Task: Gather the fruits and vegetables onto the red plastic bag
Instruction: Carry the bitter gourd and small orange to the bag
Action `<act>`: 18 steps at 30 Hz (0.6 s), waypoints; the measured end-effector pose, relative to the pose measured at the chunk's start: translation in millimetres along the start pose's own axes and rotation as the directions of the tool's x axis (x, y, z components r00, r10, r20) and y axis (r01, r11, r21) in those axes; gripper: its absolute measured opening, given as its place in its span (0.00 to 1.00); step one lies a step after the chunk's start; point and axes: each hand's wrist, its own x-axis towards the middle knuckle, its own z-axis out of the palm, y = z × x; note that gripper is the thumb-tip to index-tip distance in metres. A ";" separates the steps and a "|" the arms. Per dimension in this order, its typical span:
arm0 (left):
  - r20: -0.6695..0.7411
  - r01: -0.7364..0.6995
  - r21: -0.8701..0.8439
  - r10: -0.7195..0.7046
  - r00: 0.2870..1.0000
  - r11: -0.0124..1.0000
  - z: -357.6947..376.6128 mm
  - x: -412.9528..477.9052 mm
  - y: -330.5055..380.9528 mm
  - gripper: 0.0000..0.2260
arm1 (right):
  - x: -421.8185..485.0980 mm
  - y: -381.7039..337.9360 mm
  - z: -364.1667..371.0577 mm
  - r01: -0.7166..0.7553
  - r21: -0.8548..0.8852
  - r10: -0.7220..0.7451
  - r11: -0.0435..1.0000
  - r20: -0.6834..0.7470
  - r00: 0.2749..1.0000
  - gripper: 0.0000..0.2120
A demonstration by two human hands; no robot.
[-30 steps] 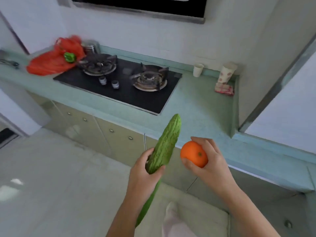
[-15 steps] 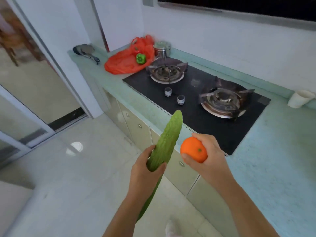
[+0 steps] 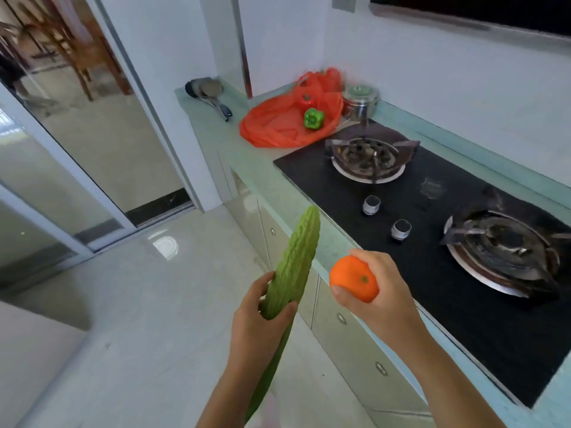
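My left hand (image 3: 258, 327) grips a long bumpy green bitter gourd (image 3: 295, 261) around its middle, held upright over the floor beside the counter. In my right hand (image 3: 381, 296) sits an orange (image 3: 353, 278), held above the counter's front edge. The red plastic bag (image 3: 278, 123) lies spread on the far left end of the counter, well beyond both hands. On it rest a green bell pepper (image 3: 313, 118) and a red bell pepper (image 3: 306, 100).
A black two-burner gas hob (image 3: 429, 211) fills the counter (image 3: 234, 149) between my hands and the bag. A steel canister (image 3: 360, 101) stands right of the bag, and a dark ladle (image 3: 208, 92) lies to its left. A glass sliding door (image 3: 46, 168) is at left.
The view has swung left and moved along the counter, so the red bag looks closer and more central. Both hands keep the same hold on the gourd and the orange.
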 end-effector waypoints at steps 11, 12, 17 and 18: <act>0.016 -0.009 -0.042 0.009 1.000 0.999 -92.3 197.1 -10.8 0.23 | 163.4 -35.2 102.0 -0.020 -0.048 0.019 0.999 -0.016 1.000 0.25; 0.024 -0.013 -0.044 0.014 1.000 0.999 -101.9 213.4 -9.4 0.23 | 180.4 -42.7 113.3 -0.016 -0.053 0.015 0.998 -0.015 1.000 0.25; 0.051 -0.039 -0.046 0.042 0.998 0.998 -139.9 286.2 -7.8 0.23 | 251.3 -70.1 166.0 0.020 -0.076 -0.020 0.997 0.003 1.000 0.27; 0.055 -0.043 -0.048 0.046 0.997 0.998 -145.0 298.1 -9.4 0.23 | 261.2 -72.3 174.3 0.020 -0.080 -0.019 0.997 0.007 1.000 0.27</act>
